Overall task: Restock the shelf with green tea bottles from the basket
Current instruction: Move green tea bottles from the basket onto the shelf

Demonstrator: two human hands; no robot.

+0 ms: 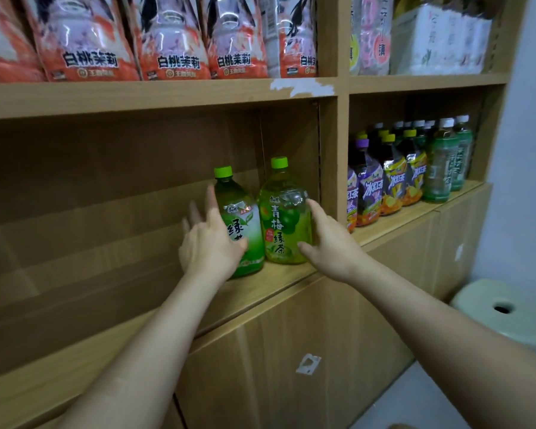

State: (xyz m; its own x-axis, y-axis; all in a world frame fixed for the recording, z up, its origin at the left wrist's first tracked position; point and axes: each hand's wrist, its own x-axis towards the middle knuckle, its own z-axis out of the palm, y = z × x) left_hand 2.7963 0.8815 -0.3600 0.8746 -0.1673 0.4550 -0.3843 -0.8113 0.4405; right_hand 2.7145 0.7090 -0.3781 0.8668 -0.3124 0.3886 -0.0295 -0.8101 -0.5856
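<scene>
Two green tea bottles stand upright side by side at the right end of the wooden shelf point(285, 283). The darker green bottle point(239, 205) is on the left, the paler plum green tea bottle point(283, 218) on the right. My left hand point(211, 243) lies against the left side of the darker bottle, fingers straight and spread, thumb across its label. My right hand point(331, 239) touches the right side of the paler bottle with straight fingers and thumb low on its front. The basket is out of view.
The shelf compartment left of the bottles is bare wood. Packs of peach jasmine drink point(167, 41) fill the shelf above. The right compartment holds several iced tea bottles point(393, 181). Cabinet doors point(291, 351) sit below; a pale green stool point(505, 308) stands at the lower right.
</scene>
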